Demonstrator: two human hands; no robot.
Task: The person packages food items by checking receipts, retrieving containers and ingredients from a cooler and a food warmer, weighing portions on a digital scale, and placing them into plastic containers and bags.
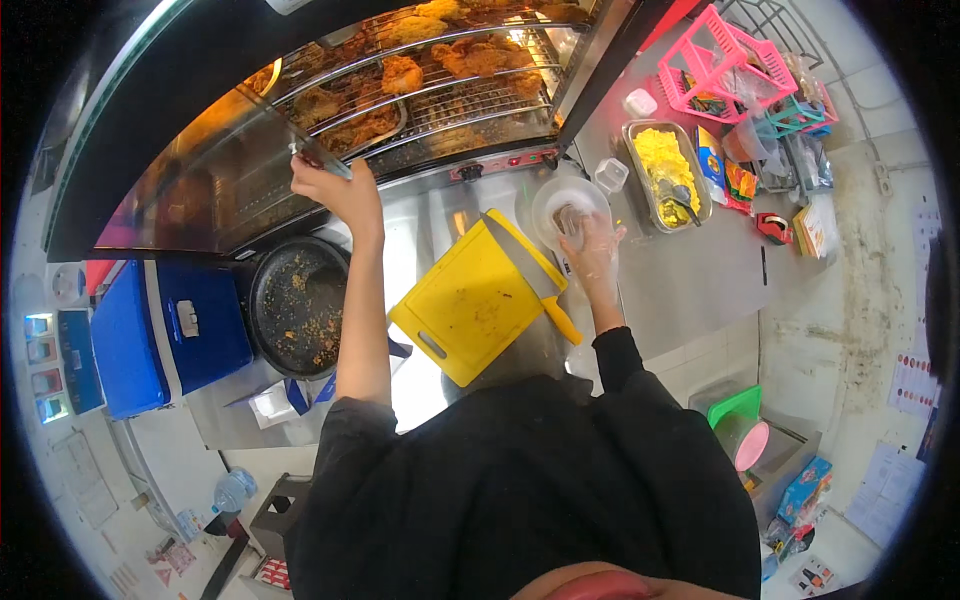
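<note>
My left hand, bare, grips the edge of the glass sliding door of a heated display cabinet. Pieces of fried chicken rest on wire racks inside it. My right hand, in a clear plastic glove, reaches into a round translucent plastic bowl. Its fingertips meet something small, clear and brownish there; whether they hold it is unclear. Between my arms lies a yellow cutting board. A broad-bladed knife with a yellow handle lies across the board's right edge.
Left of the board are a black round pan with crumbs and a blue cooler box. To the right stand a small clear cup, a metal tray of yellow food with a spoon, pink baskets and a tape dispenser.
</note>
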